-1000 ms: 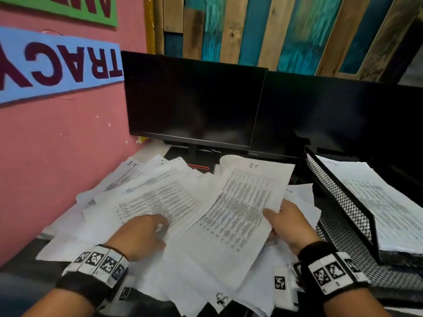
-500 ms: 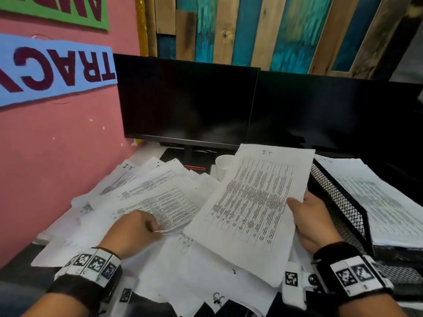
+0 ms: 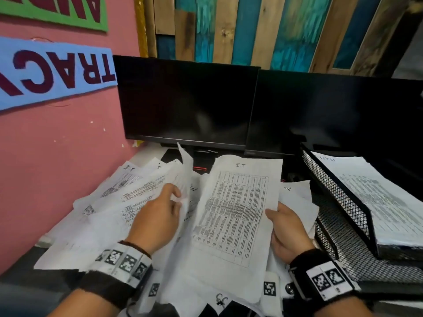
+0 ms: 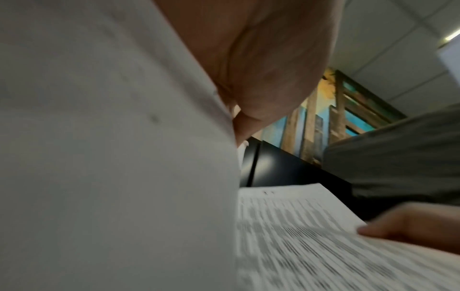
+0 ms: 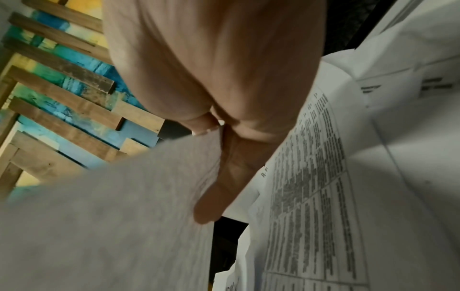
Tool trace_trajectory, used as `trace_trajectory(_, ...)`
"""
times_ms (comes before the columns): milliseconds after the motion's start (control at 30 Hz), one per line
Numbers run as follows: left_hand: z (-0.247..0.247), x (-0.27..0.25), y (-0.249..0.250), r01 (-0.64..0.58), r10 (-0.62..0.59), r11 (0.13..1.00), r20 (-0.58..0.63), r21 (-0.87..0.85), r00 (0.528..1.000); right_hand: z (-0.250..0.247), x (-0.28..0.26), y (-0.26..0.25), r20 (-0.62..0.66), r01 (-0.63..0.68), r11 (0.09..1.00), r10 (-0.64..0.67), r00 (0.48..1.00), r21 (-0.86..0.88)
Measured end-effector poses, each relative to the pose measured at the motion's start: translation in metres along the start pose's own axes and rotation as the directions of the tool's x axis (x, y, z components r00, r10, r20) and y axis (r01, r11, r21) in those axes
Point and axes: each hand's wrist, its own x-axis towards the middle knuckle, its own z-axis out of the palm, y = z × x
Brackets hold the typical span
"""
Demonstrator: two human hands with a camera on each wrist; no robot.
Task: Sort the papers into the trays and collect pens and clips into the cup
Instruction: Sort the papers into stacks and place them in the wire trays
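Note:
A heap of printed sheets [image 3: 128, 193] covers the desk in front of the monitors. My right hand [image 3: 282, 223] pinches the right edge of a table-printed sheet headed "I.T" [image 3: 235, 213] and holds it raised over the heap; in the right wrist view its thumb and fingers [image 5: 219, 177] clamp that sheet [image 5: 119, 226]. My left hand [image 3: 160, 213] grips another sheet [image 3: 185, 177] and lifts it on edge; this sheet fills the left wrist view [image 4: 112, 157]. The black mesh tray stack [image 3: 343, 197] stands at the right, with papers [image 3: 377, 197] in the upper tray. No cup or pens show.
Two dark monitors [image 3: 187, 99] stand behind the heap. A pink wall [image 3: 57, 156] closes the left side. A small black binder clip [image 3: 220, 302] lies on a sheet at the near edge. The lower mesh tray [image 3: 366, 259] juts out below the upper one.
My left hand has risen off the heap and lifted a sheet up on edge. My right hand has kept the "I.T" sheet raised and turned it squarer to me.

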Motion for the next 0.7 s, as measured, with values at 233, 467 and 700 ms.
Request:
trace_trajectory(233, 0.052, -0.009, 0.055, -0.173, 0.185, 0.982, 0.182, -0.078, 0.966, 0.017, -0.011, 0.009, 0.071, -0.084, 0.996, 0.082, 0.994, 0.030)
trace_trajectory(467, 0.060, -0.015, 0.060, -0.111, 0.279, 0.935, 0.501, -0.338, 0.819, 0.016, -0.017, 0.019, 0.143, -0.046, 0.984, 0.071, 0.987, -0.173)
trace_trajectory(700, 0.021, -0.005, -0.007, -0.021, 0.029, 0.999, 0.384, -0.027, 0.923, -0.006, 0.001, 0.023, -0.035, -0.142, 0.978, 0.138, 0.990, -0.152)
